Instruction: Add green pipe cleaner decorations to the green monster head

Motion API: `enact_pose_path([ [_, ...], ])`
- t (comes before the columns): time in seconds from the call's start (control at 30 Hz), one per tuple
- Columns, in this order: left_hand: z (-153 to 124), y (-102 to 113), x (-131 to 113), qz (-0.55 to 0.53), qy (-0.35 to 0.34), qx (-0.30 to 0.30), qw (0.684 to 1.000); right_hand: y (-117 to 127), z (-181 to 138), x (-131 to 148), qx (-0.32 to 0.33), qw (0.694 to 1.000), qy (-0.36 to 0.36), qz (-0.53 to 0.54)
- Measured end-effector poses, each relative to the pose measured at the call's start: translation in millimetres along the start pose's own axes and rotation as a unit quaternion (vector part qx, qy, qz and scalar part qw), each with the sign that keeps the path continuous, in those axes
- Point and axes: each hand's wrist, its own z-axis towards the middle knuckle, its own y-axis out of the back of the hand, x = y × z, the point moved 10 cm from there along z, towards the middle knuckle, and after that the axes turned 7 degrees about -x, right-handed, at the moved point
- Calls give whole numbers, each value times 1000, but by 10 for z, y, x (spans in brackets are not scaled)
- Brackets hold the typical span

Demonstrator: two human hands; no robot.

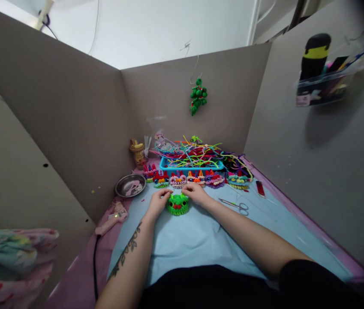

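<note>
A green animal head (178,206) of fuzzy pipe cleaners, with dark eyes and a red nose, rests on the blue table cover (194,244). My left hand (160,201) pinches its left ear between thumb and fingers. At the other ear, my right hand (196,194) has its fingertips closed in a pinch. The fingers hide parts of both ears. Just beyond my hands stands a row of several similar heads, among them a pink one (178,180) and a purple one (214,180). Scissors (235,205) lie to the right of my right forearm.
A blue tray (161,165) heaped with colourful pipe cleaners (197,153) stands behind the row. On the left are a metal bowl (119,189) and a pink corded tool (111,222). A red-handled tool (260,188) lies right. Grey panels (85,111) enclose the table; a green ornament (198,96) hangs behind.
</note>
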Motion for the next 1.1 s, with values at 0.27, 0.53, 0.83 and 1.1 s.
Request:
enact_pose_path([
  [0.27, -13, 53, 61, -7, 17, -5, 1000, 5, -71, -59, 8, 999, -37, 28],
  [0.53, -22, 65, 64, 21, 20, -2, 1000, 22, -101, -133, 2, 999, -52, 12],
  [0.83, -11, 85, 123, -10, 43, -6, 999, 48, -109, -110, 1, 998, -61, 32],
  [1.1, 14, 100, 103, -58, 21, -19, 998, 99, -89, -133, -17, 996, -81, 38],
])
